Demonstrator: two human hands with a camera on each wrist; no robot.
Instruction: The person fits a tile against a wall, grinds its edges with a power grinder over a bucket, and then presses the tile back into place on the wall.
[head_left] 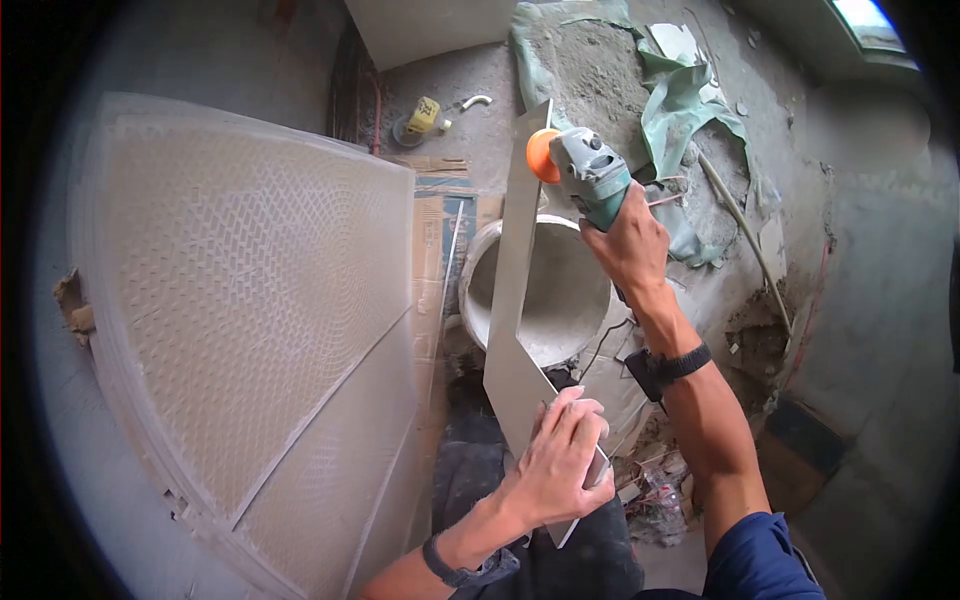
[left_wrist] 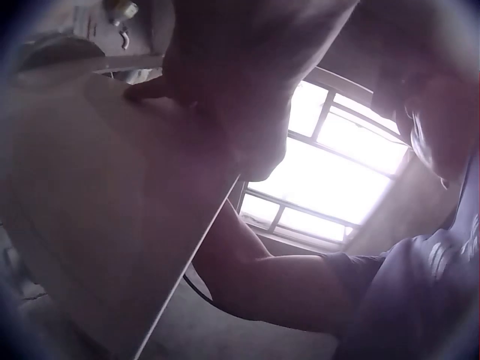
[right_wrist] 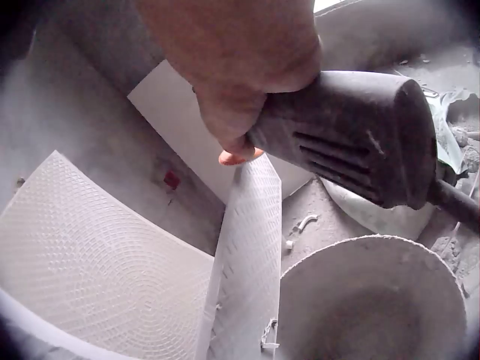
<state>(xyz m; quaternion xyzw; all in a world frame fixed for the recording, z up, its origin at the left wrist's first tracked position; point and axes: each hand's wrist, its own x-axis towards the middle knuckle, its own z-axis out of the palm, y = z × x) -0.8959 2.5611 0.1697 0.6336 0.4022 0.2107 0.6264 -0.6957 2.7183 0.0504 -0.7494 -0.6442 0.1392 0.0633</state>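
A pale cut tile (head_left: 512, 270) with a notch in its right side stretches away from the person, over a round bucket (head_left: 478, 285). My left hand (head_left: 562, 462) grips the tile's near end along its right edge. In my right hand (head_left: 637, 242) is an angle grinder (head_left: 598, 178), held by its body. Its orange disc (head_left: 541, 156) meets the tile's far end. The right wrist view shows the grinder's dark vented housing (right_wrist: 352, 142) and the tile's ridged underside (right_wrist: 251, 247). In the left wrist view, the left hand (left_wrist: 232, 97) lies over the tile's edge.
Large ridged-back tiles (head_left: 260, 240) lean at the left, beside flattened cardboard (head_left: 428, 235). A yellow-labelled bottle (head_left: 423, 115) lies beyond. Sand on green sheeting (head_left: 680, 120) and a pole (head_left: 745, 235) are at the right. A dark cord (head_left: 603, 345) runs near the bucket.
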